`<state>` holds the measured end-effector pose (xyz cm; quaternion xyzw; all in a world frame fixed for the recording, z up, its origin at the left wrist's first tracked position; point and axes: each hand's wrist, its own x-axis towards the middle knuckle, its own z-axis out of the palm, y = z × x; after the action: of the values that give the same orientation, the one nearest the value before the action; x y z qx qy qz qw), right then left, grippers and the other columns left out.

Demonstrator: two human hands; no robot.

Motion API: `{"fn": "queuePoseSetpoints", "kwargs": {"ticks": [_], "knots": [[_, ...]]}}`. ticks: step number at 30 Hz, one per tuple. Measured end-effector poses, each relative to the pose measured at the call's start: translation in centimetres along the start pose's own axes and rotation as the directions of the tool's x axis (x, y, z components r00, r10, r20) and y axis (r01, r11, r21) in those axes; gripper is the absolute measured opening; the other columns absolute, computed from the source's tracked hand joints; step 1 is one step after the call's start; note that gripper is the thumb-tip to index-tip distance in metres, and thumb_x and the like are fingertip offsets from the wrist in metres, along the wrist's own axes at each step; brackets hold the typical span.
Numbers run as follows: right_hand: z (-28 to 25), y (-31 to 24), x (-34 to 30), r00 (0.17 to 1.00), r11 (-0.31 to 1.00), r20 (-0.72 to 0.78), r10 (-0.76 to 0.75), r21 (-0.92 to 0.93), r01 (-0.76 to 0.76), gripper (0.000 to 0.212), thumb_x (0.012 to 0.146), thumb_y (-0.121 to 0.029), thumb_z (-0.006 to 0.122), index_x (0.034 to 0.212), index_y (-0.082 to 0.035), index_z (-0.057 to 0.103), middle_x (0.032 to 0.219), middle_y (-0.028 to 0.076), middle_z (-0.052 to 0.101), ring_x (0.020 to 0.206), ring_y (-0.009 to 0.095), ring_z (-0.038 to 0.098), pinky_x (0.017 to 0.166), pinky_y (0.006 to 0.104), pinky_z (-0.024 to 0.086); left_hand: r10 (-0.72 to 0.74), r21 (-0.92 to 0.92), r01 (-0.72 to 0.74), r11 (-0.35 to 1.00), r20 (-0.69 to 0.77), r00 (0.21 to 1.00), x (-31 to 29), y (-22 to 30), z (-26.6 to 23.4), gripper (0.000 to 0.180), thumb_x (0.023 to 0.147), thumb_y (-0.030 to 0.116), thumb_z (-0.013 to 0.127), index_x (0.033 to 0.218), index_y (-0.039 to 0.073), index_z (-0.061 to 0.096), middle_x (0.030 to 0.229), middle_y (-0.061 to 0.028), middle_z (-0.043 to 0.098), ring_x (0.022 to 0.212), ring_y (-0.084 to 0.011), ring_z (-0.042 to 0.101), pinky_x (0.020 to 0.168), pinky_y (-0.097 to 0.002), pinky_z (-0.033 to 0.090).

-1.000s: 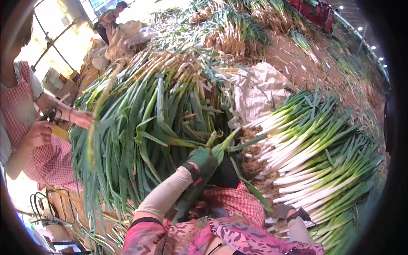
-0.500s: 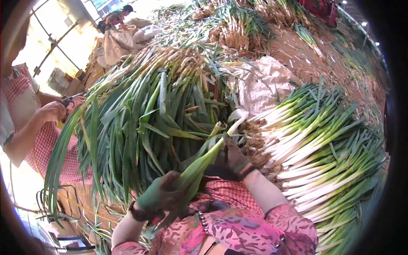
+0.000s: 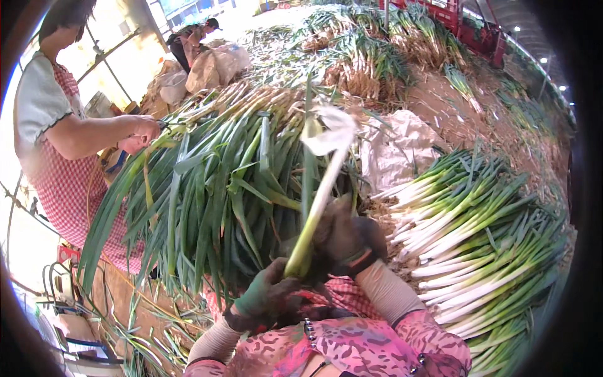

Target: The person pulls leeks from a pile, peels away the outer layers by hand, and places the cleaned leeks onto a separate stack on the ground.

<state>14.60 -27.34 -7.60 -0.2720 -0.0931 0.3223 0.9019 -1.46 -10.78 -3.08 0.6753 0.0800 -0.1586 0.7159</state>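
A long green onion point(image 3: 322, 201) stands slanted before me, its white end up and a loose, whitish peeled layer point(image 3: 331, 130) hanging from the tip. My left hand point(image 3: 269, 293), in a green and dark glove, is closed round its lower green part. Beside the stalk, my right hand point(image 3: 352, 239), in a dark glove, is smeared by motion, so its grip is unclear. Just beyond both hands lies a big heap of untrimmed green onions point(image 3: 213, 188), leaves drooping toward me. To my right, cleaned green onions point(image 3: 452, 251) lie in rows, white stalks leftward.
At the left, a person in a checked apron point(image 3: 69, 138) works with both hands at the heap's edge. Another person point(image 3: 191, 44) bends near sacks point(image 3: 210, 69) farther back. A crumpled pale sheet point(image 3: 399, 147) and root-on bundles point(image 3: 367, 69) lie beyond. Metal frames stand lower left.
The green onion has swung more upright, and a white layer now hangs loose at its top. My right hand has moved slightly. The view has shifted, showing more of the person at left.
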Motion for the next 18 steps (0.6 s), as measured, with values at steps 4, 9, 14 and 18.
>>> {"fn": "queuePoseSetpoints", "kwargs": {"ticks": [4, 9, 14, 18], "knots": [[-5.6, -9.6, -1.2, 0.981, 0.926, 0.122, -0.150, 0.365, 0.096, 0.030, 0.103, -0.036, 0.045, 0.113, -0.011, 0.058, 0.070, -0.004, 0.045, 0.059, 0.008, 0.043, 0.054, 0.0240, 0.041, -0.164, -0.083, 0.174, 0.981, 0.116, 0.980, 0.1, 0.2, 0.2, 0.037, 0.093, 0.014, 0.065, 0.125, 0.003, 0.050, 0.105, -0.0054, 0.062, 0.091, -0.0124, 0.062, 0.080, -0.0280, 0.052], [-9.2, -16.5, -2.8, 0.844, 0.896, -0.324, -0.427, -0.028, 0.443, 0.036, 0.101, -0.037, 0.050, 0.125, -0.012, 0.058, 0.095, 0.001, 0.068, 0.051, 0.007, 0.038, 0.047, 0.0224, 0.035, -0.237, -0.242, 0.264, 0.934, 0.134, 0.962, 0.4, -0.2, -1.4, 0.037, 0.091, 0.014, 0.067, 0.123, 0.003, 0.052, 0.107, -0.0064, 0.063, 0.089, -0.0132, 0.063, 0.081, -0.0267, 0.052], [-9.3, -16.5, 2.8, 0.854, 0.639, 0.024, -0.520, -0.653, 0.407, 0.060, 0.098, -0.052, 0.045, 0.139, -0.009, 0.042, 0.128, 0.008, 0.058, 0.081, 0.012, 0.053, 0.070, 0.0249, 0.046, -0.261, -0.249, 0.307, 0.919, 0.201, 0.944, 1.8, 0.5, -2.3, 0.036, 0.089, 0.008, 0.063, 0.123, 0.001, 0.052, 0.105, -0.0042, 0.063, 0.093, -0.0133, 0.061, 0.083, -0.0268, 0.050], [-5.8, -13.2, 7.1, 0.923, 0.960, 0.378, -0.075, -0.224, 0.169, 0.064, 0.098, -0.037, 0.055, 0.144, 0.000, 0.032, 0.123, 0.012, 0.061, 0.103, 0.020, 0.062, 0.088, 0.0309, 0.052, -0.230, -0.240, 0.312, 0.919, 0.313, 0.921, 1.9, 1.1, -2.9, 0.035, 0.089, 0.006, 0.059, 0.123, 0.000, 0.051, 0.103, -0.0061, 0.063, 0.090, -0.0144, 0.063, 0.079, -0.0281, 0.053]]}}
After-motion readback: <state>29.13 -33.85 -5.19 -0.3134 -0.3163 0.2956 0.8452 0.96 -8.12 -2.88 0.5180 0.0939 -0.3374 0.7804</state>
